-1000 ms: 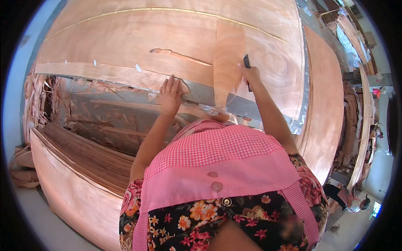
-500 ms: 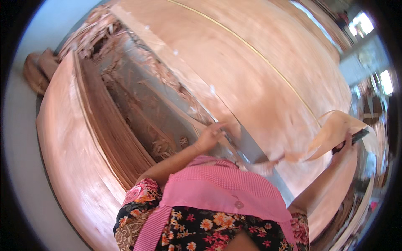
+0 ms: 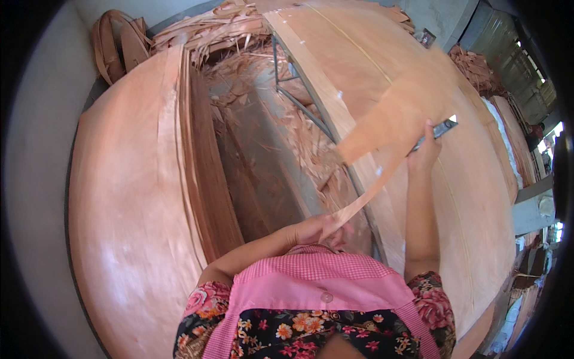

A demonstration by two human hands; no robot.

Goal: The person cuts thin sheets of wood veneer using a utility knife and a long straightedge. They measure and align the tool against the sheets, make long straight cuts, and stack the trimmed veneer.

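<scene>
Left hand (image 3: 317,230) pinches the low end of a veneer strip (image 3: 388,128), lifting it off the surface (image 3: 478,197); right hand (image 3: 426,152), above, closes around a dark knife (image 3: 436,130) beside the strip's wide end.

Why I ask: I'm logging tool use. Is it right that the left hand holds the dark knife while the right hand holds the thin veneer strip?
No, reversed. In the head view the right hand holds the dark knife; the left hand holds the thin veneer strip.
</scene>
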